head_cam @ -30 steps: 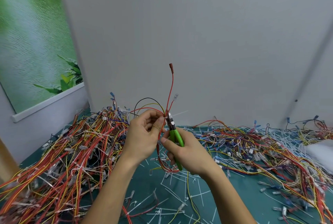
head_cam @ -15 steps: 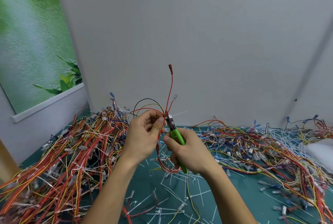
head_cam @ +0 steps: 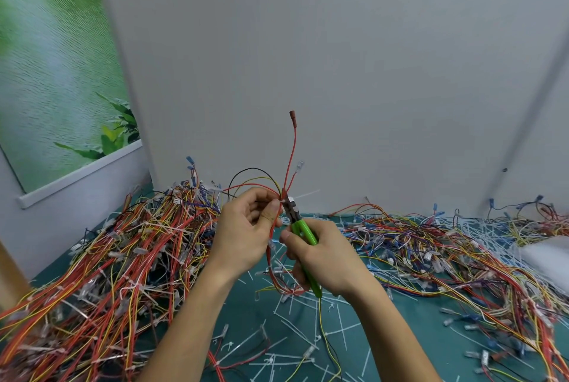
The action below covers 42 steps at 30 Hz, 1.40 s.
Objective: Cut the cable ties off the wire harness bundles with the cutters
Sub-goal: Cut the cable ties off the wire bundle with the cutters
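A green mat [head_cam: 246,314] met a grey wall [head_cam: 338,58], with a leafy poster [head_cam: 55,58] at left, wire heaps [head_cam: 107,258] on both sides and cut ties [head_cam: 295,335] between. Little had shifted in half a second. The left hand [head_cam: 246,237] pinched a wire bundle [head_cam: 288,172] above the mat. The right hand [head_cam: 326,258] gripped the cutters [head_cam: 303,231], whose nose slanted up-left to the bundle's cable tie [head_cam: 303,195].
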Tool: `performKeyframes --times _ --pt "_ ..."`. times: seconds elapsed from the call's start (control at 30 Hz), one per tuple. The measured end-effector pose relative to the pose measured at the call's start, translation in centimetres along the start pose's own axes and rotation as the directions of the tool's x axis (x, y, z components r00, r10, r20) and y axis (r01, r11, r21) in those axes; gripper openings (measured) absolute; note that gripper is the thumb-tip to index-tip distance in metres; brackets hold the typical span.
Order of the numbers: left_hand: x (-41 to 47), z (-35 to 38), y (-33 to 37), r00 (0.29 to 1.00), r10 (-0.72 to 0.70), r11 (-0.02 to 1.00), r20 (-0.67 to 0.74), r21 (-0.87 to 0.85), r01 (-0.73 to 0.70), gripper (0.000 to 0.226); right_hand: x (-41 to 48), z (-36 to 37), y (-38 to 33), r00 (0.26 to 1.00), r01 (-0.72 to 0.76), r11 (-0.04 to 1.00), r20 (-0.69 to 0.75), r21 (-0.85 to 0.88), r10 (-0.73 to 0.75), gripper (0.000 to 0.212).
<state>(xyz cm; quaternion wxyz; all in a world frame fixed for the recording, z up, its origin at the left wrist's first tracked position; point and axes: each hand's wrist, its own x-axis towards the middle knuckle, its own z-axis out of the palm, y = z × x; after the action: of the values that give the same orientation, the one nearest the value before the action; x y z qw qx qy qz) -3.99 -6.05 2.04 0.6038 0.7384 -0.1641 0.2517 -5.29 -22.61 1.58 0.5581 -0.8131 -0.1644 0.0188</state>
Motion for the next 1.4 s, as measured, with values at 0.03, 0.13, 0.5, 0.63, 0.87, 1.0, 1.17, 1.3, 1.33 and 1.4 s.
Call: performKeyframes --times 0.03,0.13,0.5,0.63,0.87,1.0,1.17,1.3,1.33,1.4 --pt "0.0 0.0 -0.1 1.0 0.001 1.0 0.001 0.003 -0.001 0.02 0.0 0.0 0.0 1.0 -0.002 1.0 0.007 0.008 0.002 0.025" --pt "0.0 0.0 -0.3 1.0 0.007 1.0 0.001 0.01 -0.007 0.024 -0.1 -0.2 -0.1 0.999 -0.015 0.998 0.046 0.057 0.013 0.028" --pt "-0.2 0.2 -0.3 0.999 0.01 0.986 0.032 0.169 -0.015 0.013 -0.6 -1.2 -1.1 0.981 -0.139 0.987 0.145 0.083 0.126 0.033" --pt "-0.4 0.2 0.0 0.999 0.013 0.977 0.041 0.212 -0.021 0.01 -0.8 -1.1 -1.4 0.975 -0.158 0.983 0.169 0.088 0.142 0.028" --pt "-0.4 0.2 0.2 0.999 0.023 0.971 0.043 0.236 -0.033 0.013 -0.7 -1.3 -0.9 0.984 -0.144 0.987 0.117 0.065 0.136 0.036" --pt "-0.3 0.2 0.1 0.999 0.021 0.976 0.041 0.215 -0.029 0.011 -0.6 -1.4 -0.7 0.988 -0.126 0.991 0.1 0.052 0.12 0.03" --pt "-0.3 0.4 0.2 1.0 0.015 0.987 0.02 0.161 -0.018 0.012 -0.7 -1.1 -1.1 0.989 -0.088 0.992 0.123 0.088 0.077 0.026" --pt "-0.2 0.4 0.2 0.999 -0.033 0.997 0.013 0.068 0.032 0.015 -0.5 -0.6 -1.1 0.991 -0.05 0.998 0.12 -0.041 0.055 0.024" --pt "-0.2 0.4 0.2 0.999 -0.05 0.998 0.008 0.044 0.049 0.015 -0.4 -0.6 -1.0 0.992 -0.043 0.997 0.115 -0.07 0.051 0.023" --pt "-0.1 0.5 0.3 0.997 -0.083 0.997 -0.003 -0.005 0.083 0.014 -0.3 -0.5 -0.8 0.994 -0.023 0.994 0.101 -0.105 0.034 0.019"
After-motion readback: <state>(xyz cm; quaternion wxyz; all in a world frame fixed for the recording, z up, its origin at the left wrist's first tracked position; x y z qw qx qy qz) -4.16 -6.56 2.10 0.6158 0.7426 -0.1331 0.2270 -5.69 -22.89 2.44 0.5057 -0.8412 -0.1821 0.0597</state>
